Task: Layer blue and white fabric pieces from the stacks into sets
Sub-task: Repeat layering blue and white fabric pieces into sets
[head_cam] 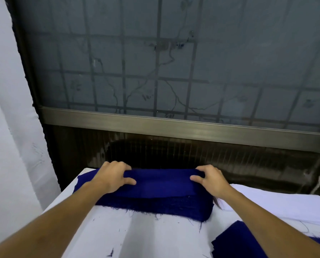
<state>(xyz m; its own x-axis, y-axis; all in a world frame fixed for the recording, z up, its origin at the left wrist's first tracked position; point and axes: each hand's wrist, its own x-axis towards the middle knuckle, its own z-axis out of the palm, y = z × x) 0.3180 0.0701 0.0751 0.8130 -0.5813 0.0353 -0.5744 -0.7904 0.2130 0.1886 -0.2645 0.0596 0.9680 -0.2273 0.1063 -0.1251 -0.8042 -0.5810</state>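
One white curtain point(10, 127) hangs at the far left. On the white-covered table point(136, 237) sits one stack of dark blue frayed fabric pieces point(159, 203). Two hands hold its top blue piece point(162, 180) by the far edge. The left hand point(112, 175) curls its fingers over the left end, and the right hand point(211, 180) pinches the right end. Just beside, to the right, lies one stack of white fabric pieces point(267, 200). At the lower right lies one separate pile of dark blue fabric point(233, 243).
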